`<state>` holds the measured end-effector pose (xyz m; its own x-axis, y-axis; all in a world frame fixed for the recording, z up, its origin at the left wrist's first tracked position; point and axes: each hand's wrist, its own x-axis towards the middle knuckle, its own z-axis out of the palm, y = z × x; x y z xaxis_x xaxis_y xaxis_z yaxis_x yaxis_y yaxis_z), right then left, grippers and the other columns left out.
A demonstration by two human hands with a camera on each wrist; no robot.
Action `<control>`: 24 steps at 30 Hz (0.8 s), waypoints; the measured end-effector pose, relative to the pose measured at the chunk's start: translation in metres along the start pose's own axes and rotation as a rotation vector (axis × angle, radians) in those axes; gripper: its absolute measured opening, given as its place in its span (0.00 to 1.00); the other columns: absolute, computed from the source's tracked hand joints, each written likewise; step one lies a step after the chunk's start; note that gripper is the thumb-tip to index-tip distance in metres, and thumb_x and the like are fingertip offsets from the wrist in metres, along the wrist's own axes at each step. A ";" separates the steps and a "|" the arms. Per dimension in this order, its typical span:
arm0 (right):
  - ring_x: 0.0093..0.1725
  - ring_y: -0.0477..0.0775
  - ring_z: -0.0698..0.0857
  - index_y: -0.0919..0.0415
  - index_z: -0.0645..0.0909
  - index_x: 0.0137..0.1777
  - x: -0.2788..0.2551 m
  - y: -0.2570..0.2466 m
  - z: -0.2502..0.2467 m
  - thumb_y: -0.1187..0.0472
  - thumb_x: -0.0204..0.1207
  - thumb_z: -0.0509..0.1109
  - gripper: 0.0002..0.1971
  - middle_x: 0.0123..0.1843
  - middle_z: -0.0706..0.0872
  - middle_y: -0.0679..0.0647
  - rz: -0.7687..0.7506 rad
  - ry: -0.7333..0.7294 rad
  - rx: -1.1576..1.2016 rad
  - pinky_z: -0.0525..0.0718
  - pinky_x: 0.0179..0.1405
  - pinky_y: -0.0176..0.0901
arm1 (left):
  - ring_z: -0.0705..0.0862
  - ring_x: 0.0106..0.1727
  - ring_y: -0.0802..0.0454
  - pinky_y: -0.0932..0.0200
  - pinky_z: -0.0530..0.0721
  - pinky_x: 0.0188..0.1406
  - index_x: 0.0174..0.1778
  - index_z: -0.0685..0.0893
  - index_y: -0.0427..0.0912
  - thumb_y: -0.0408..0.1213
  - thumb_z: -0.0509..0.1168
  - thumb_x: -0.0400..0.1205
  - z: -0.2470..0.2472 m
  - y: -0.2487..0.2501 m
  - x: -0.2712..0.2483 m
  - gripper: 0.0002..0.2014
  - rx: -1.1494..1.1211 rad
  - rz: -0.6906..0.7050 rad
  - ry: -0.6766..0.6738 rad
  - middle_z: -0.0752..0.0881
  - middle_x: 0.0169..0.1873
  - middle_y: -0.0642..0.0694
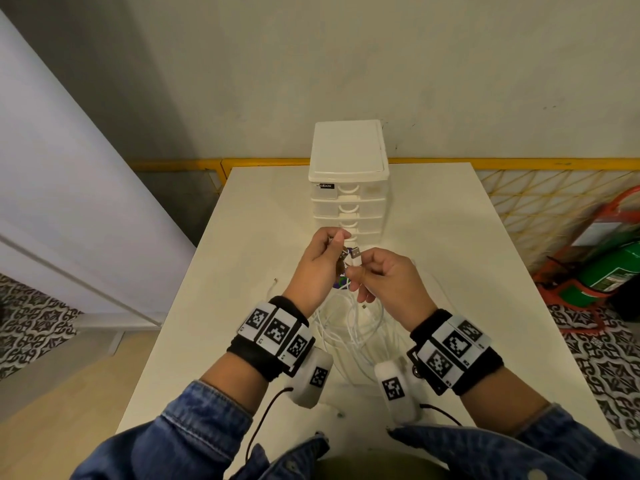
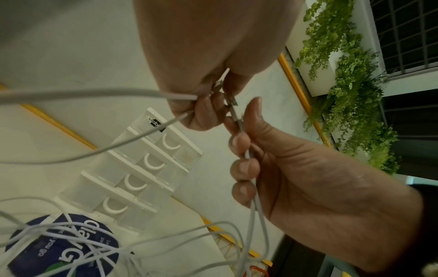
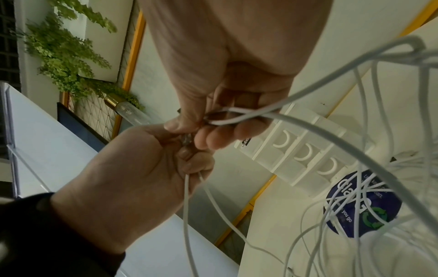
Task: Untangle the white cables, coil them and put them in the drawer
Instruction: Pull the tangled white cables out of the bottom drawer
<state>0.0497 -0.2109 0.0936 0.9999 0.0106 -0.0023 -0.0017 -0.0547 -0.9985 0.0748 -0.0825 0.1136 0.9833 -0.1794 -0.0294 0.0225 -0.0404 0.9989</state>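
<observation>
Several white cables (image 1: 349, 323) lie tangled on the table (image 1: 450, 230) beneath my raised hands. My left hand (image 1: 337, 242) pinches a metal plug end, and cable strands (image 2: 151, 93) trail from its curled fingers. My right hand (image 1: 356, 275) grips a cable just below its white USB plug (image 1: 356, 253), fingers curled round the strand (image 2: 247, 155). The two hands almost touch in front of the white drawer unit (image 1: 348, 202), whose drawers are all closed. In the right wrist view my left hand (image 3: 187, 155) holds two strands hanging down, while my right hand (image 3: 213, 131) holds a loop.
A round blue sticker (image 2: 61, 243) lies on the table under the tangle, at the foot of the drawer unit (image 2: 142, 168). One loose cable end (image 1: 275, 280) reaches toward the table's left side. A green extinguisher (image 1: 609, 271) stands on the floor at right.
</observation>
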 end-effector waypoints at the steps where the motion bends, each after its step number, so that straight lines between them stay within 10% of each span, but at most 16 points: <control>1: 0.20 0.49 0.79 0.63 0.79 0.41 0.000 0.000 0.001 0.67 0.73 0.73 0.04 0.24 0.85 0.51 -0.006 0.016 0.004 0.75 0.22 0.39 | 0.74 0.23 0.57 0.69 0.71 0.20 0.57 0.75 0.36 0.39 0.54 0.88 0.002 0.003 -0.002 0.10 -0.025 -0.007 -0.016 0.76 0.27 0.49; 14: 0.24 0.51 0.85 0.62 0.77 0.41 0.001 0.003 -0.001 0.71 0.74 0.68 0.05 0.26 0.87 0.51 -0.045 0.096 -0.079 0.80 0.24 0.37 | 0.78 0.28 0.45 0.56 0.79 0.28 0.50 0.79 0.34 0.31 0.70 0.79 0.008 0.000 -0.005 0.08 0.039 0.092 -0.093 0.80 0.33 0.40; 19: 0.31 0.51 0.86 0.50 0.78 0.58 0.001 0.009 0.000 0.66 0.76 0.69 0.13 0.33 0.88 0.53 -0.093 -0.033 -0.132 0.83 0.33 0.37 | 0.79 0.23 0.54 0.63 0.77 0.22 0.48 0.75 0.40 0.36 0.62 0.85 0.002 -0.005 0.001 0.04 0.062 0.141 0.003 0.79 0.30 0.50; 24: 0.24 0.49 0.76 0.60 0.80 0.35 0.001 0.023 -0.003 0.61 0.80 0.63 0.12 0.26 0.81 0.53 -0.167 -0.033 -0.318 0.78 0.32 0.44 | 0.77 0.24 0.59 0.65 0.74 0.27 0.47 0.74 0.47 0.38 0.64 0.83 0.005 -0.013 0.010 0.04 0.090 0.212 0.068 0.78 0.33 0.56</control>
<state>0.0509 -0.2155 0.0710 0.9853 0.0777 0.1525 0.1703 -0.3573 -0.9183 0.0833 -0.0882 0.1006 0.9744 -0.1264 0.1861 -0.1988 -0.0968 0.9753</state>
